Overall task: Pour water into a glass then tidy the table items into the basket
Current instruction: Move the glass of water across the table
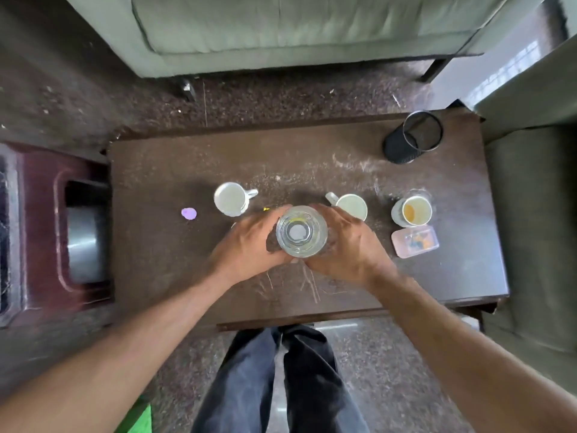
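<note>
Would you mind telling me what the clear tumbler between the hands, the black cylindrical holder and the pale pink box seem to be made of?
The clear tumbler looks like glass: transparent, with a thick bright base. The black cylindrical holder is probably matt metal mesh: fine perforated wall, thin shiny rim. The pale pink box is likely translucent plastic: coloured contents show dimly through it.
</note>
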